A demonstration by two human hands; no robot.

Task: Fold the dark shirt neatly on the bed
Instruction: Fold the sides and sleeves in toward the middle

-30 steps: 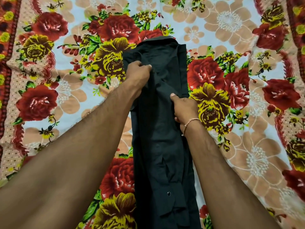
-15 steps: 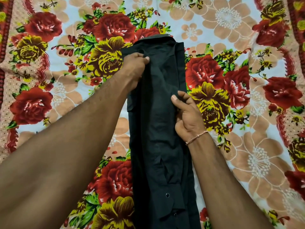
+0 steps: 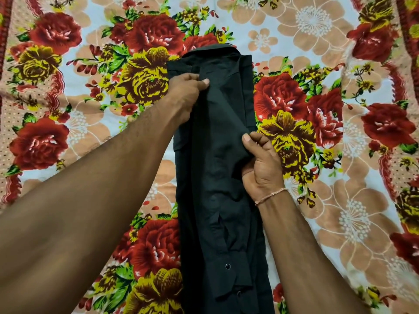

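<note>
The dark shirt (image 3: 217, 168) lies on the bed as a long narrow strip, collar at the far end, with a buttoned sleeve cuff on top near me. My left hand (image 3: 184, 92) pinches a fold of cloth near the shoulder, just below the collar. My right hand (image 3: 260, 164) grips the sleeve's right edge about halfway down the strip, thumb on top and fingers curled under the fabric. The cloth between the two hands forms a slanted crease.
A bedsheet (image 3: 340, 200) printed with large red, yellow and peach flowers covers the whole bed around the shirt. A red patterned border runs along the left and right edges of the view.
My right hand has slid towards me along the sleeve's right edge, and its fingers have curled further round the cloth. My left hand keeps its pinch near the collar.
</note>
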